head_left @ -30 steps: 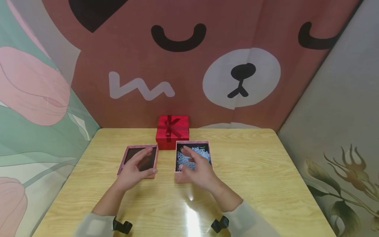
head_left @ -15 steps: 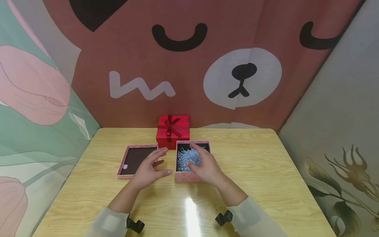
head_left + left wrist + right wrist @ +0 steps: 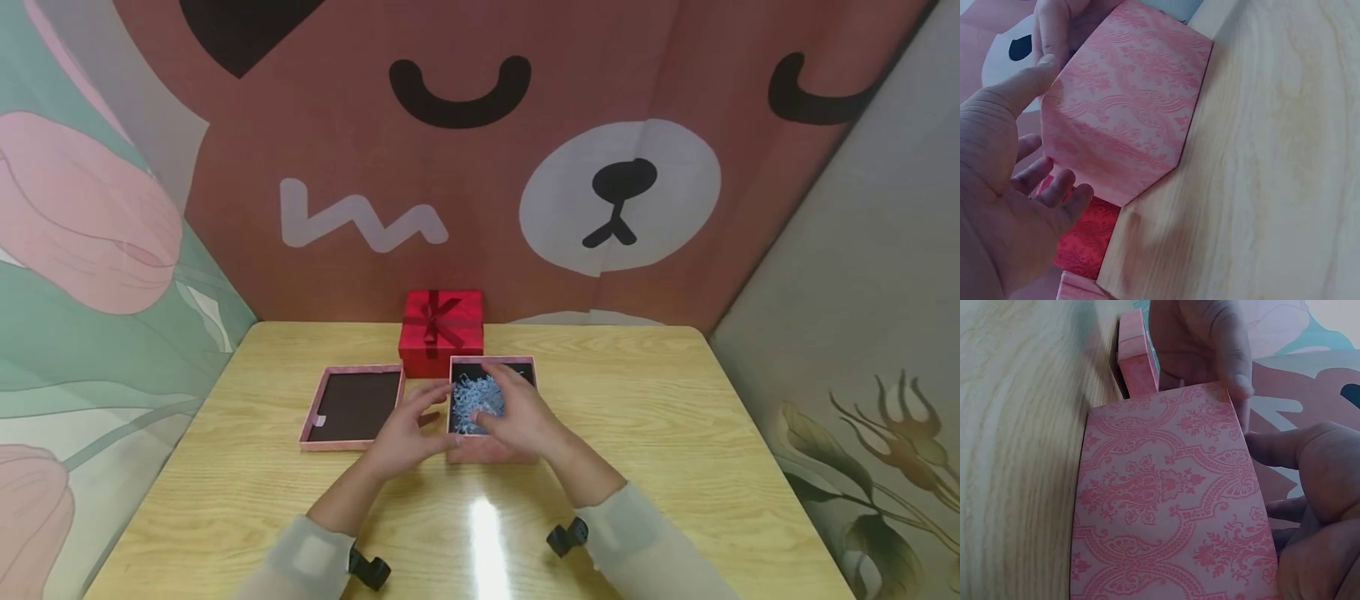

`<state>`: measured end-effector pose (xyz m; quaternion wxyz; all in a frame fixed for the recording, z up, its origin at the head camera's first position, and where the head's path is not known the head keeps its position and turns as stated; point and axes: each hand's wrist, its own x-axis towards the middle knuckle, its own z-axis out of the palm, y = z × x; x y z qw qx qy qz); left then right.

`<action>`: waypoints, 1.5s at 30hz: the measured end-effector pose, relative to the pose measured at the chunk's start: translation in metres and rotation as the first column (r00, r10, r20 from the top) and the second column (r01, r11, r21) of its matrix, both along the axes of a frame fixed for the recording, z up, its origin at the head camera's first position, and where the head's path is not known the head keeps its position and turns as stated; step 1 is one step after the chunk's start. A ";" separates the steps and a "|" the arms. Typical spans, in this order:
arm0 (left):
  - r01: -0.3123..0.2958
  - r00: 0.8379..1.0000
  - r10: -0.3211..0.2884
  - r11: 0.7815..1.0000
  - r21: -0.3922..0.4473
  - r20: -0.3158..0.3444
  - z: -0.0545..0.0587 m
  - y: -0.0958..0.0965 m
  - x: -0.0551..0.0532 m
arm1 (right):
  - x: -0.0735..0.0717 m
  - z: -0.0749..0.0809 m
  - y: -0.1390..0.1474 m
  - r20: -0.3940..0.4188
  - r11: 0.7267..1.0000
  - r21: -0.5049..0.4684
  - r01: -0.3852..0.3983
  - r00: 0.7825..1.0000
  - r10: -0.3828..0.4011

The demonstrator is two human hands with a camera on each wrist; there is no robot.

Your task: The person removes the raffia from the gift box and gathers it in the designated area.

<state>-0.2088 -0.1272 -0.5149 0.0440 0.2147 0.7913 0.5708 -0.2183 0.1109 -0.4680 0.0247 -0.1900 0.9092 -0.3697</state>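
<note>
An open pink patterned box (image 3: 491, 451) stands on the table, lined in black and filled with blue shredded paper (image 3: 467, 396). My right hand (image 3: 525, 421) reaches over its right side, thumb and index finger spread apart above the paper. A smooth bluish patch shows between them; the other fingers are partly hidden. My left hand (image 3: 405, 433) is at the box's left side, thumb tip right at the near rim, fingers loosely spread. In the left wrist view, the same thumb lies at the rim of the box (image 3: 1129, 94) with the fingers beside its wall.
Left of the box lies a pink lid (image 3: 352, 408), its dark inside facing up and a small pale tab in it. Behind stands a closed red gift box (image 3: 441, 333) with a ribbon bow. The wooden table (image 3: 645, 433) meets a patterned curtain at the back.
My left hand has moved right, from over the lid to the left side of the pink box. My right hand has shifted slightly right and stays over the shredded paper.
</note>
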 end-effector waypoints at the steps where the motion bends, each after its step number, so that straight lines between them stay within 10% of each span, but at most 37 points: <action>1: -0.002 1.000 0.002 1.000 -0.005 0.011 -0.001 0.001 0.000 | -0.001 0.000 0.000 0.005 1.000 0.008 -0.001 1.000 0.001; 21: -0.051 0.992 0.052 0.999 -0.009 0.118 -0.001 0.008 -0.001 | -0.018 0.004 -0.009 0.139 0.974 0.225 0.006 0.990 -0.038; 45: -0.056 0.989 0.050 0.998 0.041 0.140 -0.003 0.006 -0.001 | -0.046 -0.019 -0.014 0.314 0.974 0.103 -0.201 0.936 0.160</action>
